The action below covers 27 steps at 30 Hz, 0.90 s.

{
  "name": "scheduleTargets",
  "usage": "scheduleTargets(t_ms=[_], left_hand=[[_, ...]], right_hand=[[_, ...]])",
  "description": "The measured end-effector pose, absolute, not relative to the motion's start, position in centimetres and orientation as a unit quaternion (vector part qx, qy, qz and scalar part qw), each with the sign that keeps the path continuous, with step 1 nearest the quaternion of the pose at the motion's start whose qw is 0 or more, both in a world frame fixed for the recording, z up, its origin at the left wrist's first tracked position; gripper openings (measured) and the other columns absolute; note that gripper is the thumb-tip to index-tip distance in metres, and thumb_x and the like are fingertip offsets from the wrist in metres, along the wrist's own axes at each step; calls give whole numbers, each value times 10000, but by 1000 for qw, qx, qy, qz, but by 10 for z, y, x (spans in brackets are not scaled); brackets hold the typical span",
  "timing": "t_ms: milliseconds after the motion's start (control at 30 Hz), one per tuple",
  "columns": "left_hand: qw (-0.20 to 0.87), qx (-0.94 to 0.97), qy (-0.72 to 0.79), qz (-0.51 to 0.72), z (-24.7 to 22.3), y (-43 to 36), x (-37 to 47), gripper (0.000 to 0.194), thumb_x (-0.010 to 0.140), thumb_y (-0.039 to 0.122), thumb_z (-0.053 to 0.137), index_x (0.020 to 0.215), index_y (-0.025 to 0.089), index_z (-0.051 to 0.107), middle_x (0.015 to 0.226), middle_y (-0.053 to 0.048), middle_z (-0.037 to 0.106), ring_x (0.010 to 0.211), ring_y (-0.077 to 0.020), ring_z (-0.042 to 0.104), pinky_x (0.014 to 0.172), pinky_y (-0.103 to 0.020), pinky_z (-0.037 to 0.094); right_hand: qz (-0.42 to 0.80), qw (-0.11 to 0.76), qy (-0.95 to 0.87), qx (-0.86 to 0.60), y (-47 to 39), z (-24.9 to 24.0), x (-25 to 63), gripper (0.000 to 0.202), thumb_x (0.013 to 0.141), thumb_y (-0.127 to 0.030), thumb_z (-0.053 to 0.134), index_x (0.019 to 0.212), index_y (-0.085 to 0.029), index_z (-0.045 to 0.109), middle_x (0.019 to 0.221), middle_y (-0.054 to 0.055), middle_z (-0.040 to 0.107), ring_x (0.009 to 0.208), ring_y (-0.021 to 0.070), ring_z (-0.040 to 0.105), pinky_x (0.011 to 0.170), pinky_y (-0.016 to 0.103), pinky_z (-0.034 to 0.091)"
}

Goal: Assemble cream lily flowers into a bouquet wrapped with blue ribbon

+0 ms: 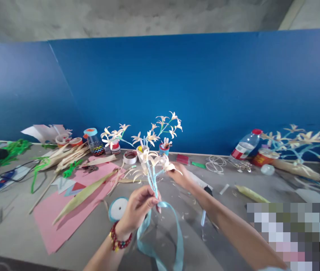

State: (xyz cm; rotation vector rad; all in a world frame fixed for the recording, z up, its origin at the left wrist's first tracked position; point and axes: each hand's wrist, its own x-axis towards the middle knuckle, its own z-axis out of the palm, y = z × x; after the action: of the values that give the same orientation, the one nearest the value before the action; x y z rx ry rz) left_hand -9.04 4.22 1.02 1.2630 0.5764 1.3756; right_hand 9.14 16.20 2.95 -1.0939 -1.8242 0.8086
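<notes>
My left hand [144, 205] pinches the gathered stems of a spray of cream artificial flowers [154, 162]. The stems are wrapped in light blue. A light blue ribbon [179, 241] loops down from that hand toward the table's front. On the right of the spray, my right hand [179, 176] has its fingers curled in at one of the lower blooms; petals partly cover the fingertips. Just left of my left wrist lies a ribbon spool [118, 209] with a white face and blue edge.
Pink paper sheets [47, 222] with dried husks cover the left. Behind stand a beaded jar [93, 141], a tape roll [130, 157] and a blue cup [164, 149]. At right are a bottle [246, 145], white cord [215, 164] and another flower spray [298, 141]. A blue partition [205, 86] rises behind.
</notes>
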Motion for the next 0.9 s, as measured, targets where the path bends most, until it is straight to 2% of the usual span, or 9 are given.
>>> scheduleTargets(t_ms=[67, 133, 267, 500, 600, 700, 833, 900], left_hand=[[578, 522, 240, 579, 10, 42, -89, 270, 861, 374, 729, 795, 147, 597, 741, -24, 636, 596, -118, 605, 591, -245, 523], [592, 507, 250, 575, 10, 41, -86, 287, 832, 383, 759, 794, 148, 598, 741, -22, 643, 581, -117, 603, 570, -242, 526], [602, 509, 264, 556, 8, 38, -82, 307, 805, 397, 783, 783, 149, 604, 726, -16, 646, 575, -118, 604, 549, -236, 532], [597, 537, 267, 534, 9, 34, -75, 303, 807, 403, 778, 776, 148, 619, 724, -10, 638, 583, -112, 590, 568, -240, 542], [572, 552, 274, 540, 10, 32, -76, 289, 815, 389, 774, 774, 148, 621, 711, -6, 630, 594, -108, 572, 587, -233, 527], [549, 571, 283, 541, 10, 31, -78, 294, 824, 397, 762, 767, 145, 620, 715, -16, 631, 609, -117, 572, 597, -236, 512], [547, 587, 281, 527, 6, 30, -83, 280, 853, 394, 732, 783, 152, 608, 723, -17, 613, 607, -120, 574, 578, -234, 506], [529, 602, 285, 526, 4, 30, -85, 271, 864, 393, 719, 801, 154, 610, 739, -28, 613, 632, -130, 577, 587, -240, 507]], right_hand=[[356, 407, -723, -431, 133, 33, 113, 303, 866, -411, 689, 774, -123, 711, 689, 4, 687, 676, 174, 675, 637, 259, 531], [425, 420, -695, -400, 102, 41, 127, 279, 838, -436, 716, 845, -157, 713, 736, 27, 705, 672, 170, 672, 630, 277, 552], [518, 467, -625, -352, 57, 55, 129, 311, 786, -483, 776, 829, -185, 699, 767, 35, 686, 678, 162, 664, 665, 300, 579], [564, 461, -611, -310, 49, 49, 118, 351, 842, -532, 719, 880, -194, 632, 788, 7, 648, 750, 161, 674, 757, 322, 598], [558, 446, -618, -327, 45, 46, 116, 352, 902, -550, 638, 922, -203, 581, 778, -2, 624, 714, 149, 650, 654, 269, 579], [535, 445, -632, -340, 40, 46, 113, 327, 959, -541, 547, 921, -216, 538, 751, -18, 567, 647, 130, 583, 526, 211, 489], [470, 465, -661, -355, 37, 49, 114, 294, 965, -485, 567, 856, -217, 517, 701, -43, 473, 570, 100, 446, 519, 209, 414], [462, 455, -668, -365, 38, 52, 116, 269, 975, -457, 561, 858, -219, 514, 683, -48, 462, 553, 99, 426, 528, 216, 411]])
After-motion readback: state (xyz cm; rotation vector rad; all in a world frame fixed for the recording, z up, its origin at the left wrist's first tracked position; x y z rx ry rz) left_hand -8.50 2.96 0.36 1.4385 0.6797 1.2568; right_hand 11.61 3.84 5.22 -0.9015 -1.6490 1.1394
